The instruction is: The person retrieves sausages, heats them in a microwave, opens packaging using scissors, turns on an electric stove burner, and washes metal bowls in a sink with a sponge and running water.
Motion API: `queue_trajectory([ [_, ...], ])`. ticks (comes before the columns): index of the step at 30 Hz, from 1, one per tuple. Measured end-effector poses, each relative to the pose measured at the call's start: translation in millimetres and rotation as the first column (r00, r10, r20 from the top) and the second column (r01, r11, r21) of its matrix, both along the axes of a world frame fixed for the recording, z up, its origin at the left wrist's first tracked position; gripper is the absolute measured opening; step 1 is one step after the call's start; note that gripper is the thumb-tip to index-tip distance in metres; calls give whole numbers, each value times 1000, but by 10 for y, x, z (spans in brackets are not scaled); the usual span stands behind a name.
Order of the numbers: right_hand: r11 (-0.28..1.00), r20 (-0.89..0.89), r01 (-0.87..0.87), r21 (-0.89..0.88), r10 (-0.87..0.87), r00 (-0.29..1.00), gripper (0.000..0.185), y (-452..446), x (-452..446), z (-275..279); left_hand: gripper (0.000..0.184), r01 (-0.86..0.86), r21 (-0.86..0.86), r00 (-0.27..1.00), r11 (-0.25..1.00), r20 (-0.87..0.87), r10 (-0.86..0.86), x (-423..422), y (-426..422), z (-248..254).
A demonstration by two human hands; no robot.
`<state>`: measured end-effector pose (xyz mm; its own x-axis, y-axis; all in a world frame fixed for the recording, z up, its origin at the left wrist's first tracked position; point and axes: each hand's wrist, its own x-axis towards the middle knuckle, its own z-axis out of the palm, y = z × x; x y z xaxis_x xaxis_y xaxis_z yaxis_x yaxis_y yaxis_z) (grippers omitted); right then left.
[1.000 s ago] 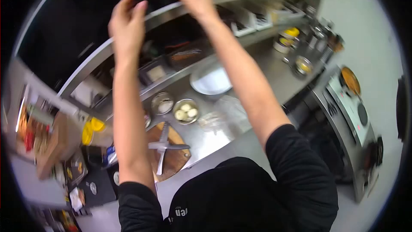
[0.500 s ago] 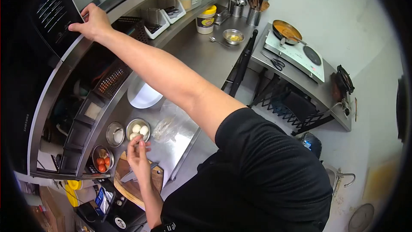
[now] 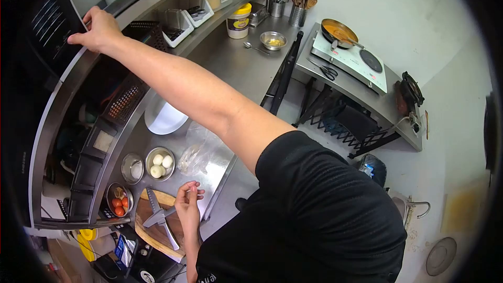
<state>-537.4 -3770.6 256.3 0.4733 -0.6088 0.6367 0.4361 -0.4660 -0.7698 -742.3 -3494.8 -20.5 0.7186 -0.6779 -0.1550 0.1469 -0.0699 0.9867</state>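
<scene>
My right hand (image 3: pixel 97 30) reaches across to the black microwave (image 3: pixel 50 21), its thumb on the front panel and its fingers bent around the side edge. Near the counter's front edge hovers my left hand (image 3: pixel 189 202), empty, with fingers loosely curled and apart. Beside it, a wooden board (image 3: pixel 152 238) carries a large knife (image 3: pixel 157 212) and another blade crossing it. Behind the board stand a steel bowl (image 3: pixel 171 166) of white round pieces, resembling peeled onions, a bowl with white contents (image 3: pixel 136 169) and a bowl of tomatoes (image 3: pixel 119 210).
A crumpled clear bag (image 3: pixel 194 158) and a large pale plate (image 3: pixel 165 118) lie on the counter. Further back are a yellow-lidded tub (image 3: pixel 239 23) and a small bowl (image 3: pixel 273 41). At right, a cooktop (image 3: pixel 351 60) bears an orange-filled pan (image 3: pixel 339 32); black scissors (image 3: pixel 328 72) lie nearby.
Over the last second, my right hand has come to the microwave edge and my left hand down near the board. Since half a second ago, the blue display digits are no longer visible.
</scene>
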Motion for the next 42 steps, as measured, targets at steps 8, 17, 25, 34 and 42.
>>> queue_trajectory([
  [8,996,-3,-41,84,41,999,57,-8,94,0,14,211,-40,966,977,163,-202,-367,-776,239],
  [17,860,129,58,-506,10,992,76,-405,-1073,-791,19,401,-40,907,915,161,-390,-1267,-1937,100],
  [25,837,-705,522,-164,-470,532,24,-3093,-6228,-3820,19,254,259,961,932,43,-274,-2074,-2714,-629],
  [34,214,-588,670,-711,-704,-399,33,-4752,-9843,-4073,20,587,184,453,788,733,-508,-3447,-5784,-1237],
  [42,341,-609,547,-765,-659,-441,39,-5164,-10282,-4180,52,258,589,82,765,776,-625,-3955,-7584,-1691],
])
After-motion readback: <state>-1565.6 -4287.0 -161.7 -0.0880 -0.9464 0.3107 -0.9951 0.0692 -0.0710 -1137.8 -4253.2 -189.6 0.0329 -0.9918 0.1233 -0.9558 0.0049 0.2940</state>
